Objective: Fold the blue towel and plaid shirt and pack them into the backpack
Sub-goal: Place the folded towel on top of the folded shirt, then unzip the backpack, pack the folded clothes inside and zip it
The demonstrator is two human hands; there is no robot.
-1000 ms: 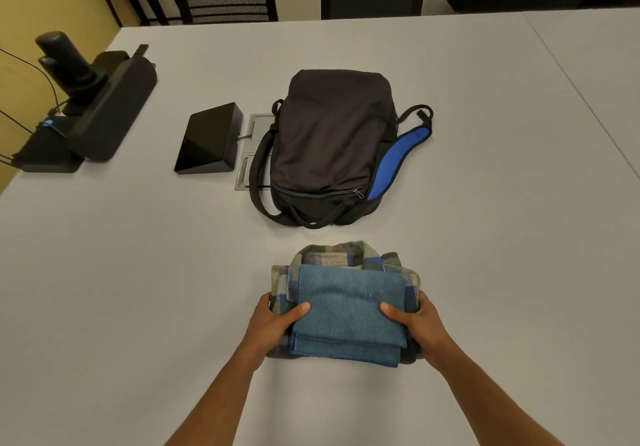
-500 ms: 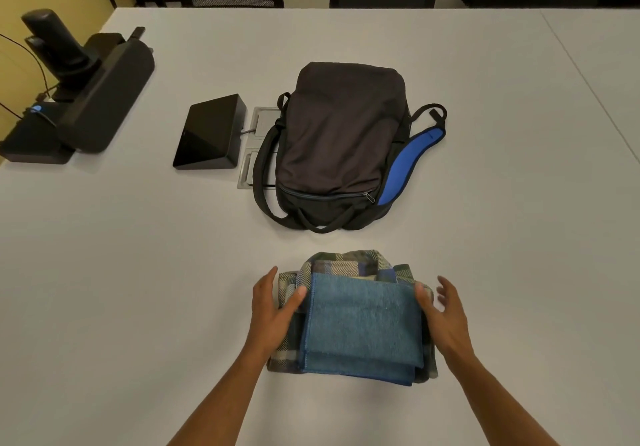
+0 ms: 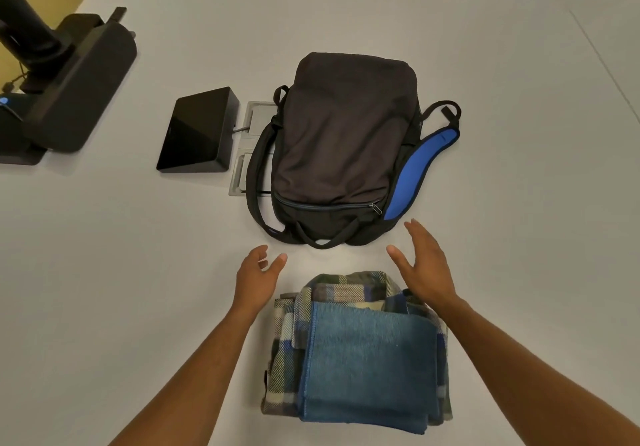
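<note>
Where the backpack lies: black box just beside.

Folded blue terry towel, a thick rectangle with stitched edges, lying flat on top of the folded plaid flannel shirt in green, cream and blue checks; the shirt's collar end shows beyond the towel's far edge and its layered folds show at the towel's left. The stack rests on the white table nearest the viewer. Beyond it, apart from the stack, a dark grey fabric backpack lies flat, zipper closed, carry handle toward the stack, blue-lined shoulder strap splayed at its right.
</note>
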